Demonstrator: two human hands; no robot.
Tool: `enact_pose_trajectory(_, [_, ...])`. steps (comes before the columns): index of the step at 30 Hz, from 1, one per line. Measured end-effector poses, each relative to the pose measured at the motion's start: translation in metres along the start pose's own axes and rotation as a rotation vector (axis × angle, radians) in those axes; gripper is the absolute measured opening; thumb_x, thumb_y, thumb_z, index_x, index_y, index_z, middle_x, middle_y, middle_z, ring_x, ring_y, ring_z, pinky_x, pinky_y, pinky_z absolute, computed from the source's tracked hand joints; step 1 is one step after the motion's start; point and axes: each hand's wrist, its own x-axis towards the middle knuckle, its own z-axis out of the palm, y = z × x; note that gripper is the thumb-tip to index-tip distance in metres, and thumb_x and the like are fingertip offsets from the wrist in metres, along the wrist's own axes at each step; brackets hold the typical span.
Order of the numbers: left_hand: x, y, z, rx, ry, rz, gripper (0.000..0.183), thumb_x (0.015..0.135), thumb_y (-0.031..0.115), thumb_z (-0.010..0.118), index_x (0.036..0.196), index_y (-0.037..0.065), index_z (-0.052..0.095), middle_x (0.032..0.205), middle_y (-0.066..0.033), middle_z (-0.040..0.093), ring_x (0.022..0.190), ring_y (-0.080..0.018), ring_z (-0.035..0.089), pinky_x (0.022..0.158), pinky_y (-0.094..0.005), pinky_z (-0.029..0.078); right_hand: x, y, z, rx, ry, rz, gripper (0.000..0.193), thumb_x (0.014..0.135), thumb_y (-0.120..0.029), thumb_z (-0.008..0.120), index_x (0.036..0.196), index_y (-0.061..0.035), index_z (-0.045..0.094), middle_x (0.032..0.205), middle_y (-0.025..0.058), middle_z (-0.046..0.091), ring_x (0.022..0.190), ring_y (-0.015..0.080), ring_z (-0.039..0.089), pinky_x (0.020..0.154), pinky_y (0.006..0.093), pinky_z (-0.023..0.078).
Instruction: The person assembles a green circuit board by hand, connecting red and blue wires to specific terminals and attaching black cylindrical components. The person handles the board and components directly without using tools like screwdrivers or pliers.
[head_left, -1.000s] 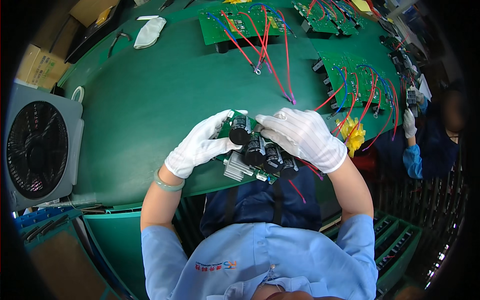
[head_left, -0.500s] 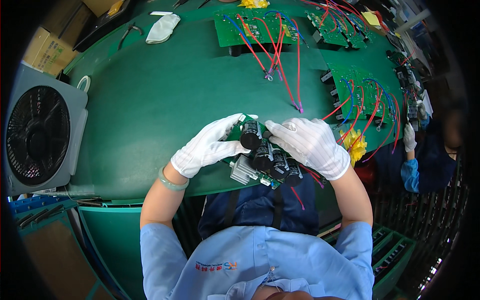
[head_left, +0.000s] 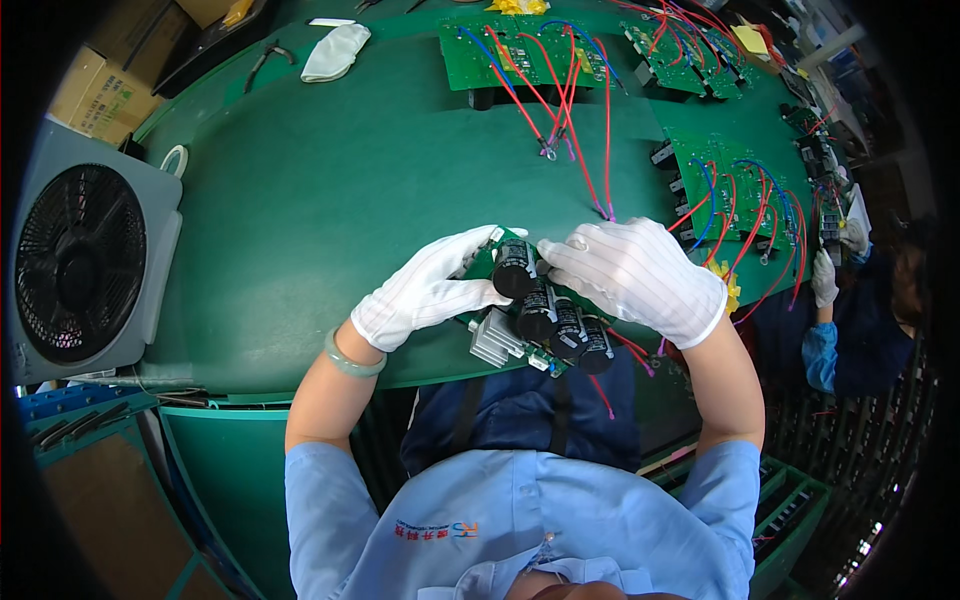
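Pinching the circuit board [head_left: 512,237] between thumb and fingers, our left hand [head_left: 428,290] likely steadies it between both hands, black capacitors [head_left: 568,330] turned toward us. Our right hand [head_left: 640,278] curls alongside; whether it pinches, we cannot tell.

Looks like soft matt cloth on the left glove [head_left: 430,297] and right glove [head_left: 640,278]; shows smooth plastic on the cylinders [head_left: 537,322], dull metal on the finned block [head_left: 495,339]. Shows a smooth, faint sheen on the table [head_left: 300,210], plastic on the fan [head_left: 80,265], matt cardboard on the box [head_left: 103,98], smooth gloss on the bangle [head_left: 354,363].
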Motion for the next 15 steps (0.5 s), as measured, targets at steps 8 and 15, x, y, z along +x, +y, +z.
enact_pose_trajectory(8, [0.003,-0.002,-0.003,0.08,-0.018,0.005,0.064,0.09,0.028,0.078,0.141,-0.002,0.052,0.121,-0.0064,0.065,0.109,-0.0127,0.058,0.099,-0.0317,0.048,-0.003,0.01,0.005,0.118,-0.007,-0.018,0.026,0.089,-0.023,0.069,0.11,-0.0077,0.066,0.079,0.0038,0.061,0.069,0.0209,0.065,0.054,0.0369,0.049])
enact_pose_trajectory(15, [0.001,-0.001,-0.003,0.058,-0.006,-0.017,0.069,0.088,0.027,0.08,0.143,-0.002,0.051,0.123,-0.0053,0.064,0.111,-0.0117,0.057,0.101,-0.0309,0.047,-0.02,-0.01,0.02,-0.033,0.273,0.076,0.041,0.084,-0.021,0.076,0.121,-0.0066,0.066,0.08,-0.0002,0.061,0.065,0.0147,0.062,0.051,0.0313,0.045])
